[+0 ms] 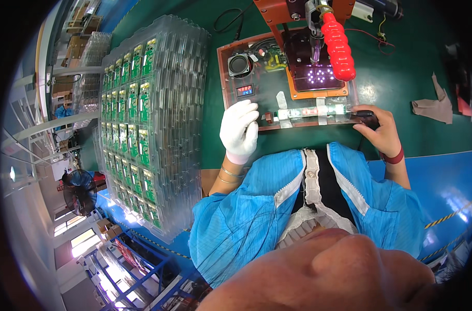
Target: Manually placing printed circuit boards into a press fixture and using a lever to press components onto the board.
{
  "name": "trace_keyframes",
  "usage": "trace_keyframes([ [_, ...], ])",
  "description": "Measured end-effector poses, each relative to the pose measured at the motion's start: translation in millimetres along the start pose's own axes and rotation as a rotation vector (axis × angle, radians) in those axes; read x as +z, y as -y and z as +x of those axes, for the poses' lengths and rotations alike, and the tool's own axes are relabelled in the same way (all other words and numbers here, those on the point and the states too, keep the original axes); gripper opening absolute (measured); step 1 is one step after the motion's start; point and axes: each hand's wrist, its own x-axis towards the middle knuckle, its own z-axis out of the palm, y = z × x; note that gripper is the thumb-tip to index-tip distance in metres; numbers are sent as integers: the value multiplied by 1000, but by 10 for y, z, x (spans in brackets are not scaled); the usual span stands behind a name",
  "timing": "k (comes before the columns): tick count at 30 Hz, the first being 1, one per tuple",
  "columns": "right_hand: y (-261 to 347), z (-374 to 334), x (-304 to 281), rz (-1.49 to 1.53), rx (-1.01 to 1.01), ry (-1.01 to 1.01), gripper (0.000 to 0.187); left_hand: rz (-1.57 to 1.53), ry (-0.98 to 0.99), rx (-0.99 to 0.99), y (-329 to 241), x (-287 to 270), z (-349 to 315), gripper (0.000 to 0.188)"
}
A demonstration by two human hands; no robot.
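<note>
My left hand [239, 127], in a white glove, rests at the left front corner of a test fixture [249, 121]. Its fingers are loosely bent, a little apart, and nothing shows in them. A small red-brown block [269, 117] sits just right of it. My bare right hand [385, 130] grips a black rounded handle [369, 119] between thumb and fingers. The handle's narrow end points left, at the right end of a long clear strip [311, 111] with pale and reddish parts. That strip lies along the fixture's front, held by tape. Whether handle and strip touch, I cannot tell.
A red ribbed lever [338, 46] stands over a dark plate with lit white spots [319, 78]. The fixture also carries a round speaker [239, 65] and a digital meter [245, 90]. Tall stacked clear trays [181, 124] of green circuit boards [144, 98] stand left; a beige cloth [436, 103] lies right.
</note>
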Motion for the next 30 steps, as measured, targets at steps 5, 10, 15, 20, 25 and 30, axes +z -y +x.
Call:
trace_keyframes([
  [5, -133, 13, -11, 99, -91, 52, 40, 16, -17, -27, 24, -59, -43, 21],
  [10, -131, 0, -8, 135, 45, -170, 41, 106, 12, -44, 126, -175, -125, 37],
  [15, -55, 245, -182, 404, 108, -461, 42, 91, 0, -488, 198, -157, -163, 55],
  [20, 352, 536, -238, 508, -338, -423, 40, -27, 176, -522, 185, -247, -76, 63],
  [25, 963, 872, -171, -340, -1265, -356, 45, -288, 10, -582, 192, -211, -224, 60],
  [30, 1427, 1157, -220, -634, -1377, -197, 46, -284, -107, -625, 142, -198, -143, 57],
])
